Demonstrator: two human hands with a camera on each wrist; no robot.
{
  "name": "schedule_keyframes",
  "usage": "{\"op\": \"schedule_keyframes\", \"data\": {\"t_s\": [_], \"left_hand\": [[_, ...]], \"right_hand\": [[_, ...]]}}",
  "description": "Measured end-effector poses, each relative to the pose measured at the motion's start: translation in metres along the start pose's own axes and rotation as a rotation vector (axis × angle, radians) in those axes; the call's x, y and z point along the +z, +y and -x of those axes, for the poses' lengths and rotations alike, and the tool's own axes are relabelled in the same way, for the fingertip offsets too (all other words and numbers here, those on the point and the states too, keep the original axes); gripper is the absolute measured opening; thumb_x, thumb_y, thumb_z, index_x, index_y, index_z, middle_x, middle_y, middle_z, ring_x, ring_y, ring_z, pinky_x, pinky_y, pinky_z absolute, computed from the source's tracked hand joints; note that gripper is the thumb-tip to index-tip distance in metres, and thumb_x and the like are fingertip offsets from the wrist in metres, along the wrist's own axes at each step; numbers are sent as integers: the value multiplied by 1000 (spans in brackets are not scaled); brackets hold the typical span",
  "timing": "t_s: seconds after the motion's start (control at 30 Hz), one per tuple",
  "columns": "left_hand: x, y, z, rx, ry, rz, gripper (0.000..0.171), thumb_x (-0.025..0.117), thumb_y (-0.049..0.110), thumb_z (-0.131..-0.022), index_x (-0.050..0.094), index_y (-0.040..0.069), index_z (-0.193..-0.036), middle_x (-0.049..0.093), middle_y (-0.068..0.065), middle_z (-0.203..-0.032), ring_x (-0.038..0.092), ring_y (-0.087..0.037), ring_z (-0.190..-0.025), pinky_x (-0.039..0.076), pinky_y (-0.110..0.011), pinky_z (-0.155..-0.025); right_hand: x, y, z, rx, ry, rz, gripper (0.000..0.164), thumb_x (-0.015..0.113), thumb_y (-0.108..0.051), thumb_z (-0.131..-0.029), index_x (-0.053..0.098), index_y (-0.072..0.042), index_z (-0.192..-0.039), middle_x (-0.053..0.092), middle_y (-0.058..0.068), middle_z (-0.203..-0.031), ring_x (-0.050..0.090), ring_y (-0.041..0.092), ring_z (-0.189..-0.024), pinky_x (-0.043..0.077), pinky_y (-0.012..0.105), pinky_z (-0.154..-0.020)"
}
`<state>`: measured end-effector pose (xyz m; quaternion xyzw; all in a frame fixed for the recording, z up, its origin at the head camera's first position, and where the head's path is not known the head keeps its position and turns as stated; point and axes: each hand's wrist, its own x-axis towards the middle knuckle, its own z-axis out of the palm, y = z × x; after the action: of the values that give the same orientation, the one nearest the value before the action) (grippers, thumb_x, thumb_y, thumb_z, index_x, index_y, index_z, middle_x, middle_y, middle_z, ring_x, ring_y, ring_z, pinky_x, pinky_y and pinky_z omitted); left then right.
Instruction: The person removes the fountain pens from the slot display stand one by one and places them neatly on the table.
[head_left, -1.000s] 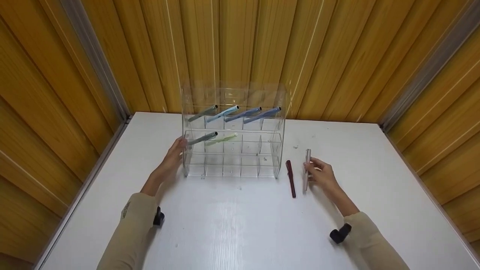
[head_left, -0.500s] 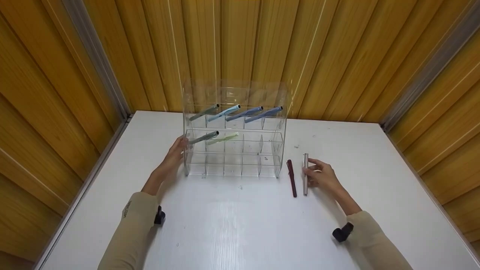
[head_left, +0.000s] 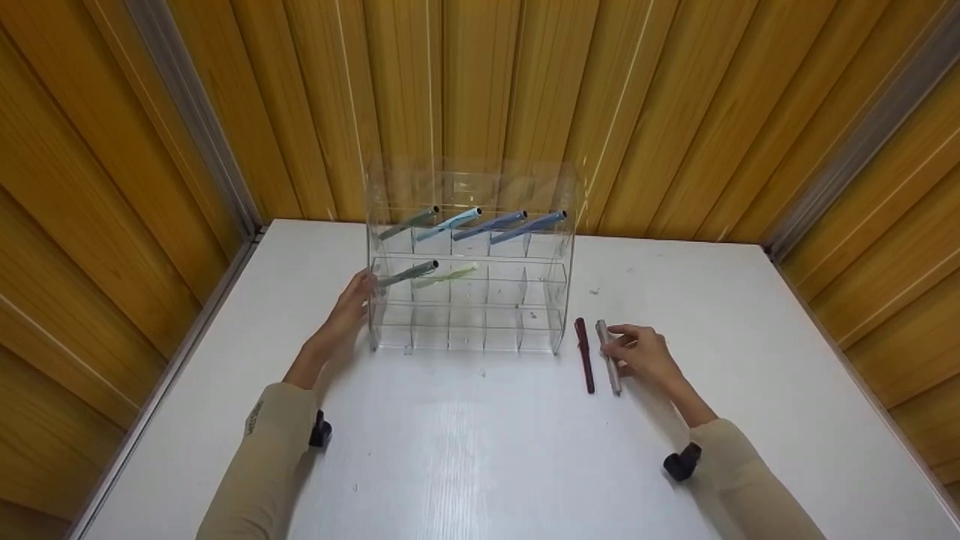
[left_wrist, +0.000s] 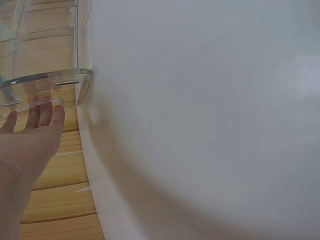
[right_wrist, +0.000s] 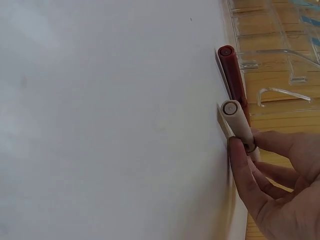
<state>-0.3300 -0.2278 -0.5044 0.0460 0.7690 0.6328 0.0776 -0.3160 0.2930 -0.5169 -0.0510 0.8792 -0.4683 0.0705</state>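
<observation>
The right hand (head_left: 643,355) pinches a pale pink-silver pen (right_wrist: 237,119) between the thumb and the fingers, so the fingers are narrow around it. This pen is to the right of the rack, close over the tabletop; whether it touches the surface, I cannot tell. Just beside it, on the rack's side, a dark red pen (head_left: 585,356) lies on the white table (head_left: 465,450) — the two run nearly parallel, with a small gap between them.

The left hand (head_left: 349,304) is at the left side wall of the clear acrylic pen rack (head_left: 469,305), with the fingers extended and a little apart, the fingertips at its edge. In the upper tier lean, from left, a dark green pen (head_left: 409,223), a light blue pen (head_left: 448,224) and two blue pens (head_left: 490,226). The middle tier bears a grey-green pen (head_left: 409,274) and — to its right — a light green pen (head_left: 446,277).
</observation>
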Motion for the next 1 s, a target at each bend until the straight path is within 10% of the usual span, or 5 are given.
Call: {"op": "schedule_keyframes", "data": {"t_s": [1.0], "left_hand": [[-7,1,-3,-15,3,86,75,37,56,-111,18,10,-167,21,-17,-173,16,-34,-163,17,-49,-133]], "right_hand": [[-8,0,3,-77,47,-26,43,63,-9,-104,55,15,-139,68,31,-111,74,14,-80,62,23,-65]]}}
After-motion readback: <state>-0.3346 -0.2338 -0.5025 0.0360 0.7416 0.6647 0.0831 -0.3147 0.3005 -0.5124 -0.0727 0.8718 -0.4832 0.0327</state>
